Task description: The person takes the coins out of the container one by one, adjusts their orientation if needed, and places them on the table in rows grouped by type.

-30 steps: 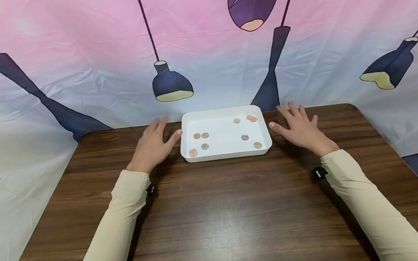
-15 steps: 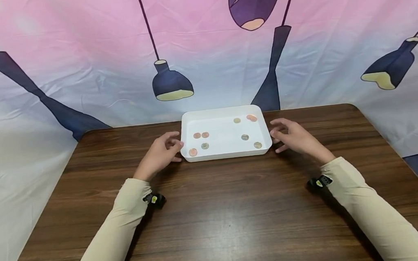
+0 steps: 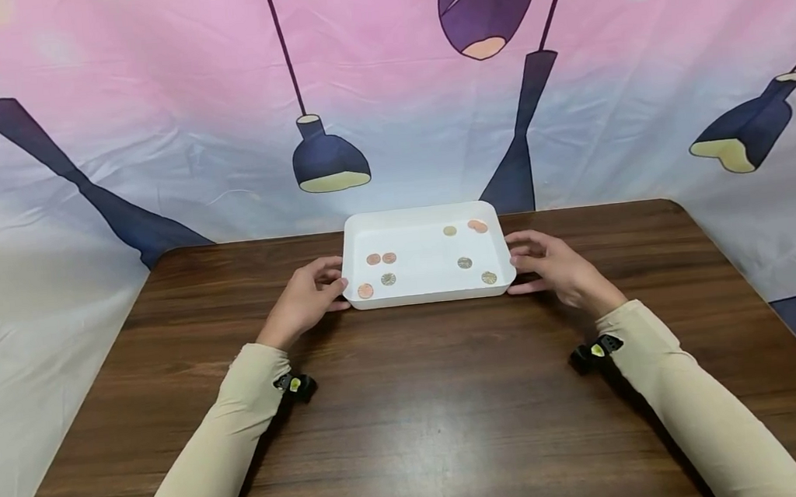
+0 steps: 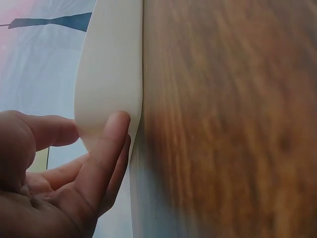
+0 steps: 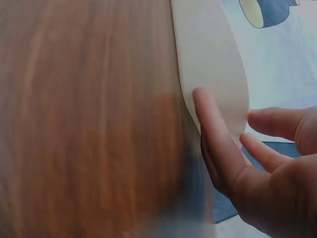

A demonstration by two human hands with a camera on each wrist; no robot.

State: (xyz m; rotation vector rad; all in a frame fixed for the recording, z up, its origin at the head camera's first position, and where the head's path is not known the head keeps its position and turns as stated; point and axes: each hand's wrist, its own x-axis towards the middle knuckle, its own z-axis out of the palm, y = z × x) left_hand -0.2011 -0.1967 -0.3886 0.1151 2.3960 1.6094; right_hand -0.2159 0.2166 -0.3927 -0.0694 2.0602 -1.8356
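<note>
A shallow white tray [image 3: 423, 266] sits flat near the far edge of the table. Copper-coloured coins [image 3: 389, 258] and duller grey-gold coins [image 3: 465, 263] lie scattered inside it. My left hand [image 3: 303, 296] holds the tray's left end, thumb at the rim and fingers against the outer wall. At the opposite end, my right hand [image 3: 560, 271] grips in the same way. From the left wrist, the tray's outer side [image 4: 111, 64] shows with a fingertip laid on it. The right wrist view has the tray wall [image 5: 213, 59] between thumb and fingers.
The dark wooden table [image 3: 424, 402] stretches from the tray toward me. Behind it hangs a pink and blue cloth [image 3: 223, 161] printed with lamps, close to the table's back edge. Black wrist cameras [image 3: 298, 386] sit under both cuffs.
Both hands, spread wide beside the tray a second ago, have curled their fingers and closed in on its two ends. The tray has shifted very slightly left.
</note>
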